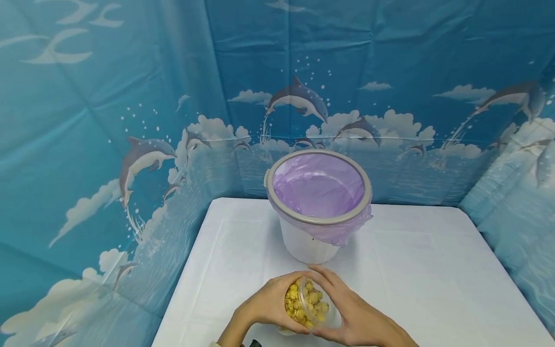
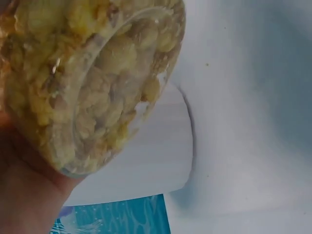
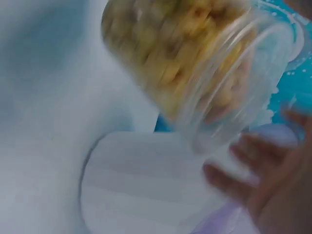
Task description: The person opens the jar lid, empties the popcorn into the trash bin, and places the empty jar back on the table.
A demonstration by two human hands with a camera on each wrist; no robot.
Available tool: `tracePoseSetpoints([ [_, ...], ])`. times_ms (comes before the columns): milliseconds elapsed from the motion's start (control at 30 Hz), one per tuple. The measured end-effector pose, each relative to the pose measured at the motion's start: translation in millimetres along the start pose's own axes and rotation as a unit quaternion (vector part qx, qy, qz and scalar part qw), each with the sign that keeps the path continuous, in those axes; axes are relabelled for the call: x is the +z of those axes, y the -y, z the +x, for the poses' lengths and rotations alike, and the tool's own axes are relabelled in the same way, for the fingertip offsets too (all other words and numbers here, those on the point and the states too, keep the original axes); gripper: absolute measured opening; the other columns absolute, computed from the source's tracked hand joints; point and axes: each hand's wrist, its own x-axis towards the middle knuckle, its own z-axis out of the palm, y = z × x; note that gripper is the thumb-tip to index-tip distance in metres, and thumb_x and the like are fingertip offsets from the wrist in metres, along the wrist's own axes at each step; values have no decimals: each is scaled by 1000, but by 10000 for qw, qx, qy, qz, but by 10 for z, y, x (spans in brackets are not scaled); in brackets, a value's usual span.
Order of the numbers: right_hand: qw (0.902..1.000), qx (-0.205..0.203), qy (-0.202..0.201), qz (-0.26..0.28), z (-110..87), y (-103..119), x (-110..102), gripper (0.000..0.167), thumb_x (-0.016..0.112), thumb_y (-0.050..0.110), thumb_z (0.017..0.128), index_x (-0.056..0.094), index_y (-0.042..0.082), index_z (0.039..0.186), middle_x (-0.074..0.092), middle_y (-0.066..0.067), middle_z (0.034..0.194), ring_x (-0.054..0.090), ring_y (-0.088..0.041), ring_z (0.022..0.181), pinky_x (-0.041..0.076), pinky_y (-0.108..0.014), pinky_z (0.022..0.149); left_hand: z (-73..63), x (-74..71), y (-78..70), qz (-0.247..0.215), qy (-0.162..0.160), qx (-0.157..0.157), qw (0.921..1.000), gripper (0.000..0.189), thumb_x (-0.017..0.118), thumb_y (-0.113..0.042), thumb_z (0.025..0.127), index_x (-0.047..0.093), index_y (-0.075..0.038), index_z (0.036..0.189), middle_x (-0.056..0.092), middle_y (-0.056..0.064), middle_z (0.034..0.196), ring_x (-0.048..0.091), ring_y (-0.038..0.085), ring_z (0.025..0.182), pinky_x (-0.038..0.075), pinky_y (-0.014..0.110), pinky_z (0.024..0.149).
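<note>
A clear plastic jar (image 1: 299, 303) full of yellow, popcorn-like pieces lies tilted on its side in my left hand (image 1: 274, 302), which grips it round the body. The jar's base (image 2: 114, 92) faces the left wrist camera, with the thumb side of the hand along its edge. At the other end the clear ridged rim (image 3: 239, 83) points toward my right hand (image 1: 351, 308). That hand curves loosely around this end in the head view. In the right wrist view its blurred fingers (image 3: 226, 183) are spread and stand just off the rim.
A white bucket (image 1: 303, 241) with a grey ring rim and a purple bag lining it stands just beyond the hands. It rests on a white-covered table (image 1: 433, 260). A blue dolphin-print curtain (image 1: 243, 62) hangs behind and on both sides.
</note>
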Motion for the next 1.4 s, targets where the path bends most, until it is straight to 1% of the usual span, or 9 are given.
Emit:
tracePoseSetpoints([
  [167,9797,1943,-160,-460,132,145,-35,86,66,70,90,38,28,159,59,-7,138,67,-26,110,60,-50,79,50,31,-83,688,-573,-250,9957,108,92,-59,66,42,-22,155,61,-8,142,62,9,123,55,39,104],
  [300,9660,2487,82,-700,155,168,-54,83,65,73,87,52,21,150,64,-5,115,60,-12,77,54,-34,63,82,96,-112,695,-675,-338,9947,107,91,-61,68,43,-21,155,60,-7,145,62,10,123,55,39,102],
  [533,9965,796,198,-140,-34,-20,-154,80,77,62,85,45,34,153,53,10,137,62,-15,114,60,-36,81,72,97,-54,-11,-124,-134,9998,107,94,-53,69,38,-30,157,57,-8,149,60,6,128,54,32,106],
  [633,9986,283,368,236,-88,-68,-177,86,81,52,86,38,34,158,43,9,153,55,-23,133,60,-43,92,54,89,-35,-260,74,-134,9995,106,94,-50,70,36,-31,157,57,-8,149,59,5,129,54,30,105],
  [767,9919,1177,264,392,-26,-8,-138,88,75,57,89,30,38,161,40,-2,159,50,-36,140,55,-60,97,67,105,-81,359,-146,-278,9989,107,91,-58,69,39,-26,157,58,-8,148,61,8,128,55,34,105],
  [967,9654,2604,38,-119,180,145,-61,83,67,69,89,43,30,158,60,-12,132,68,-32,108,60,-56,81,124,86,-188,1000,-483,-642,9917,109,89,-63,68,41,-21,156,61,-7,144,61,12,126,55,42,103],
  [1067,9729,2312,24,-38,199,135,-82,80,70,68,87,46,35,155,60,-7,129,67,-27,107,60,-53,81,137,20,-188,691,-449,-608,9947,109,91,-60,68,41,-21,157,60,-7,145,62,9,125,55,38,103],
  [1300,9969,156,294,712,128,-47,-255,87,82,48,86,37,32,160,37,-6,161,48,-47,140,54,-66,91,163,-197,-145,-160,-52,-274,9995,106,95,-49,69,39,-26,157,59,-10,144,61,3,122,55,28,101],
  [1400,9967,532,84,607,160,-12,-260,90,79,50,89,30,33,163,35,-6,163,47,-45,141,53,-67,94,176,-215,-170,263,-167,-346,9989,107,93,-53,68,41,-22,156,60,-9,142,61,6,122,55,31,102],
])
